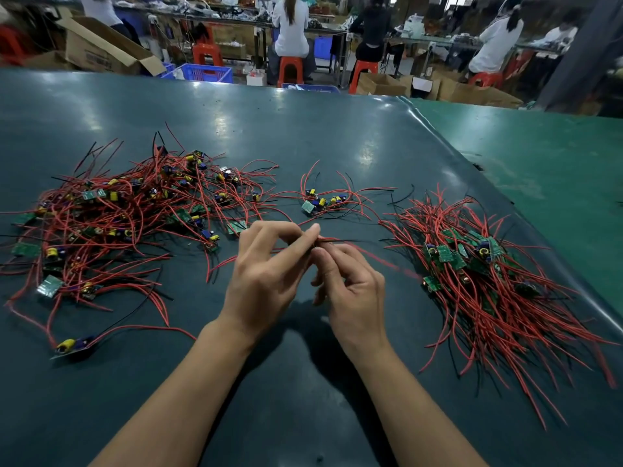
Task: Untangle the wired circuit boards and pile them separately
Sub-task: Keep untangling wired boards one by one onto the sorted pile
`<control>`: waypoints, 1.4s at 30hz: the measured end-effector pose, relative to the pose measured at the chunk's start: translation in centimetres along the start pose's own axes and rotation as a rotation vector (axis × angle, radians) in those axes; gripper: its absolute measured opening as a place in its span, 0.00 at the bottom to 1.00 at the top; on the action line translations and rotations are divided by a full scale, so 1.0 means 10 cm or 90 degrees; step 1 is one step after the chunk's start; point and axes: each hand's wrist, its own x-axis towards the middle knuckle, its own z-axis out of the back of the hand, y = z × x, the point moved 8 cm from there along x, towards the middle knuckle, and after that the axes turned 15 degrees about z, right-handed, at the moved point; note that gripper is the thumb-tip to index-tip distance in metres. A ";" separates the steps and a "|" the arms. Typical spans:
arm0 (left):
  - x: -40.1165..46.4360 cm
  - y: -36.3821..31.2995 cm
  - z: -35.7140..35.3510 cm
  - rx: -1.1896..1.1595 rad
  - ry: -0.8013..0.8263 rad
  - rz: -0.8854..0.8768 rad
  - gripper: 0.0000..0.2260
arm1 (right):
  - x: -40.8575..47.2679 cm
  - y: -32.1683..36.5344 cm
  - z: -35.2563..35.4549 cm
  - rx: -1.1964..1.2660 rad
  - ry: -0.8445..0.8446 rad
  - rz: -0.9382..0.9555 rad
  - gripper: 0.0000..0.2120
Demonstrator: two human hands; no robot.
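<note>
Busy workshop, dark green counter (303,136) — both hands pinch one thin red wire (377,256) mid-counter, left hand (266,271), right hand (350,284). Tangled heap of red-wired green circuit boards (118,210) lies left, sorted pile (478,264) right — nearer the right hand.

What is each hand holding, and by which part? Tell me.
Both the left hand and the right hand pinch the same red wires at their fingertips; whether a board hangs on them cannot be told.

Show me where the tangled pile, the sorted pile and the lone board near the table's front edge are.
tangled pile (111,214), head view, middle of the wire mass
sorted pile (478,274), head view, among its boards
lone board (72,345), head view, its yellow part
</note>
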 end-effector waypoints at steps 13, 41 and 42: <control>-0.05 -0.05 -0.08 -0.009 0.083 -0.006 0.10 | -0.05 -0.39 0.27 0.181 -0.240 -0.290 0.11; -0.14 0.17 0.00 -0.026 0.137 0.050 0.11 | -0.09 -0.54 0.54 0.341 -0.395 -0.411 0.17; -0.13 0.20 0.04 -0.015 0.112 0.065 0.11 | -0.09 -0.55 0.58 0.337 -0.413 -0.402 0.16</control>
